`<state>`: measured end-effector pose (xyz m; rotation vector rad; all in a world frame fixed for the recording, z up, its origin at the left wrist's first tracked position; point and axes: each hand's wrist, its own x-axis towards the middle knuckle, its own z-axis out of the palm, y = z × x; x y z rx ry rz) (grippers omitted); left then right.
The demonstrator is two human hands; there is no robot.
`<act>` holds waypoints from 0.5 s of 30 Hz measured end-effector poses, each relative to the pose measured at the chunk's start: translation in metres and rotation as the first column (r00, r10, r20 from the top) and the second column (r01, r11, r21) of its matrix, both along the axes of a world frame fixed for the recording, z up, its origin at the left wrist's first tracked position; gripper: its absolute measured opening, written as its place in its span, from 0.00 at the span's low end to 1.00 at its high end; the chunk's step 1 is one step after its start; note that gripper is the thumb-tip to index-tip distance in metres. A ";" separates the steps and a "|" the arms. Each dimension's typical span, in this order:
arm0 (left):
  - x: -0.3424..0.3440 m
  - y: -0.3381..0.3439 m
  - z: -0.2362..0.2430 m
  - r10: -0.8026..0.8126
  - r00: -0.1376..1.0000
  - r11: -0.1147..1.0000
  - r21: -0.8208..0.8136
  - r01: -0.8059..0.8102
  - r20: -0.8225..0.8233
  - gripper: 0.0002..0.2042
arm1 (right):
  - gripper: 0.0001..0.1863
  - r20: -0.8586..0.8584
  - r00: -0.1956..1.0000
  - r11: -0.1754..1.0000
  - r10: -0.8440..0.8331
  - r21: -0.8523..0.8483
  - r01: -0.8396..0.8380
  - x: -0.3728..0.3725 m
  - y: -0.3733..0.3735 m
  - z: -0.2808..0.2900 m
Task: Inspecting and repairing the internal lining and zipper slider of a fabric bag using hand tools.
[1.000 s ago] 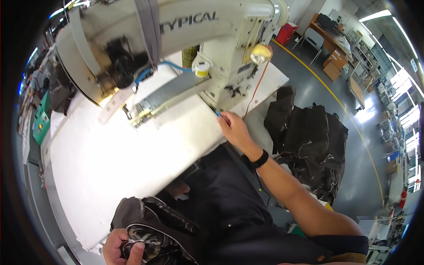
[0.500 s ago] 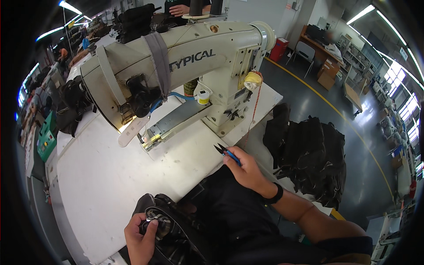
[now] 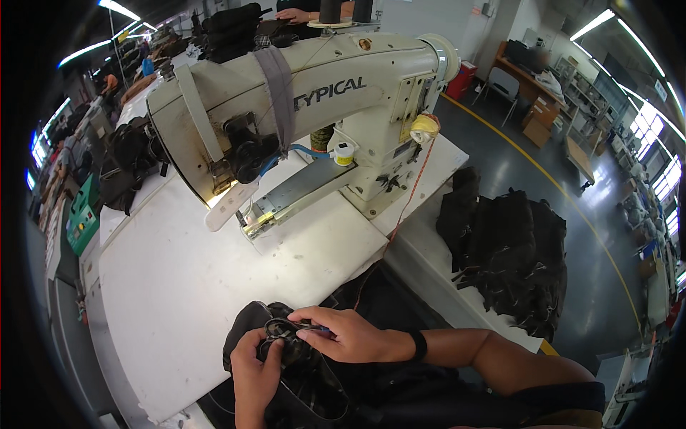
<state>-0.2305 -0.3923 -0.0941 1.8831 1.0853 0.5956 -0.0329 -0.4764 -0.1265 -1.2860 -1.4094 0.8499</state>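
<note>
A black bag piece (image 3: 243, 322) with zippers and looped trim lies bunched at the white table's (image 3: 171, 286) front edge, reaching down over my lap. My left hand (image 3: 257, 365) pinches the piece near a loop of trim. Beside it, my right hand (image 3: 343, 336) holds small blue-handled thread snips (image 3: 321, 329) against the trim, their blades partly hidden. Beyond both hands stands a cream sewing machine (image 3: 379, 143), with a grey cloth band, a small white container and a yellow bundle trailing an orange cord that hangs behind my right hand.
Stacked dark bag pieces (image 3: 507, 250) lie on a lower surface at right; more dark items (image 3: 128, 161) sit behind the machine. A green control box (image 3: 82, 214) stands at left. A person's hand (image 3: 291, 14) shows at the back. A chair (image 3: 500, 89) and wheeled platform (image 3: 579, 157) stand along the aisle.
My right hand has drawn the snips from beside the machine's base down to the bag piece at my left hand. My left hand has moved slightly rightward with the piece.
</note>
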 end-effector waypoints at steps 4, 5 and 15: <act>0.002 0.002 -0.002 0.004 1.000 0.998 -0.057 -0.003 0.017 0.07 | 0.25 0.017 0.999 0.999 -0.041 -0.033 0.041 -0.004 0.008 -0.004; 0.001 0.003 -0.004 -0.001 0.999 0.999 -0.033 0.003 0.036 0.07 | 0.27 0.020 0.999 0.998 -0.030 -0.050 0.031 -0.005 0.010 -0.008; 0.005 0.007 -0.010 -0.026 1.000 0.997 -0.077 0.026 -0.003 0.06 | 0.28 0.008 0.999 0.999 -0.042 -0.021 0.042 -0.015 0.019 -0.034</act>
